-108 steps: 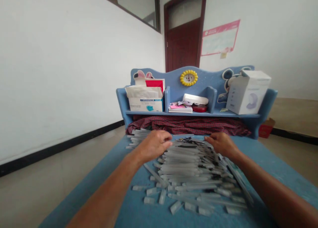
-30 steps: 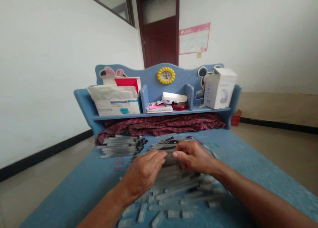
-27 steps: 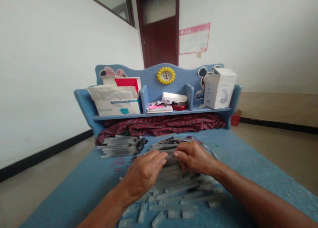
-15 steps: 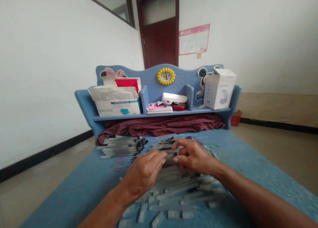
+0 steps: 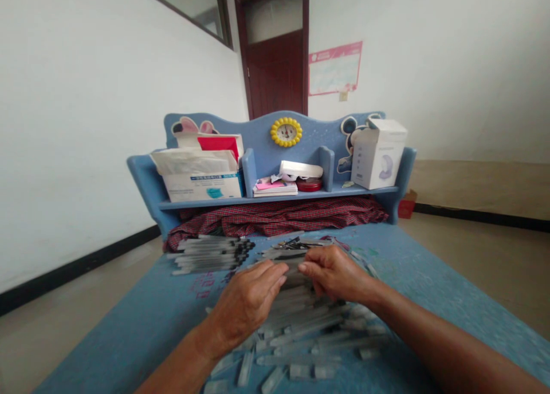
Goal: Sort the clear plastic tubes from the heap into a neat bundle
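Observation:
My left hand [image 5: 253, 294] is over the left side of a heap of clear pen barrels [image 5: 301, 308], its fingers pressed together and pointing right. Facing it across a small gap is my right hand [image 5: 333, 272], with thumb and fingers curled into a pinch. Whatever either hand grips is hidden behind the fingers and blurred. Short clear pen caps [image 5: 299, 372] lie scattered at the near side of the heap. Left of my hands, a neat row of clear pens with black ends [image 5: 212, 253] rests on the blue table [image 5: 141, 319].
Beyond the pens, a red checked cloth [image 5: 275, 217] is bunched under a blue shelf [image 5: 206, 204]. The shelf bears a mask box [image 5: 201, 185], small papers [image 5: 275, 190], a red round case [image 5: 309, 185] and a white box [image 5: 378, 156]. Dark slender parts [image 5: 296, 244] lie behind my hands.
My right hand's raised, spread fingers have curled down into a pinch, with its fingertips close to the left hand. The left hand has stayed almost in place.

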Demonstrator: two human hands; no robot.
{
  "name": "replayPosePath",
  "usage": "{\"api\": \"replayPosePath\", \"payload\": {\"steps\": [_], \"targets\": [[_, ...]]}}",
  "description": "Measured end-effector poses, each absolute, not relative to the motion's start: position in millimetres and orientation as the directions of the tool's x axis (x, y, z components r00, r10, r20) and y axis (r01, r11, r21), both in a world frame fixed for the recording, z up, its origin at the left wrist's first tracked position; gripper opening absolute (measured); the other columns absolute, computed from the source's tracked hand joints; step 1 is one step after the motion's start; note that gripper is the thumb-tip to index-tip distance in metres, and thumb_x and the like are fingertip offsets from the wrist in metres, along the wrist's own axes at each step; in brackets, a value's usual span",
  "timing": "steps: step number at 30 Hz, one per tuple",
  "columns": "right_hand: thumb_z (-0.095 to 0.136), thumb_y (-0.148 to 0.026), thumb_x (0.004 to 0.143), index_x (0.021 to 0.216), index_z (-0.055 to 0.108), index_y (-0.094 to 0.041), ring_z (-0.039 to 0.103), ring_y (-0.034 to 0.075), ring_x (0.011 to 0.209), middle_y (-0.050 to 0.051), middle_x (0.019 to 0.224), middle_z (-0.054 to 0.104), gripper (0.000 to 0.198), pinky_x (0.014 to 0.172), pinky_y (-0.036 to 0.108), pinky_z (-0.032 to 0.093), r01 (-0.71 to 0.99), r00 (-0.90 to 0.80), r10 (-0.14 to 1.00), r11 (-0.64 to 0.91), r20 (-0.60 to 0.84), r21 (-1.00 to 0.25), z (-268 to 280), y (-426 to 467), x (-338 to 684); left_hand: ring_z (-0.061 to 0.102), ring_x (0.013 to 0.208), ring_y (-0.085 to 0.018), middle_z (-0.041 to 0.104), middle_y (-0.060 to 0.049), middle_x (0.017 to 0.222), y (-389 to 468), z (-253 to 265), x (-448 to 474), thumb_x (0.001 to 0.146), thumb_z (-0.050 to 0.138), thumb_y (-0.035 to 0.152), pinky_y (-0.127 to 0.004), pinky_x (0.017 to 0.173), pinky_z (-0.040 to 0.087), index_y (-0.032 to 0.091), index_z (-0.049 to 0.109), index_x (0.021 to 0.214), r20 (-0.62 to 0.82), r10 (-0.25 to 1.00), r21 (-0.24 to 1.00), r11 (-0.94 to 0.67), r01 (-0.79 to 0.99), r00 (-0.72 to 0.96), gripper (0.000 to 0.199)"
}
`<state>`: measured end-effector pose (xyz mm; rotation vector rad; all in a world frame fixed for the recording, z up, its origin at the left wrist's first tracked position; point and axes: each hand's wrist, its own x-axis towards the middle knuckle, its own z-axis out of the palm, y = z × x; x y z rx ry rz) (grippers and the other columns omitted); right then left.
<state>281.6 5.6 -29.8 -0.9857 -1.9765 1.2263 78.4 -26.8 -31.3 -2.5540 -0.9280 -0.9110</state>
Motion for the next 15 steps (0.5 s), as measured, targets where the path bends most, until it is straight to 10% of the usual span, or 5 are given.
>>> {"api": "replayPosePath", "payload": {"steps": [15], "targets": [[0.058, -0.015, 0.073, 0.077, 0.053, -0.017, 0.042, 0.004, 0.037, -0.006, 0.05, 0.054, 0.006, 0.035, 0.013, 0.031, 0.222, -0.523, 0.838, 0.31, 0.155, -0.925, -29.0, 7.3, 286.0, 0.065, 0.074, -0.014, 0.067, -0.006, 0.081, -28.5, -29.5, 80.2, 0.09, 0.039, 0.016, -0.023, 0.065, 0.052, 0.015, 0.059, 0.101, 0.634, 0.513, 0.048, -0.773, 0.633, 0.579, 0.022]]}}
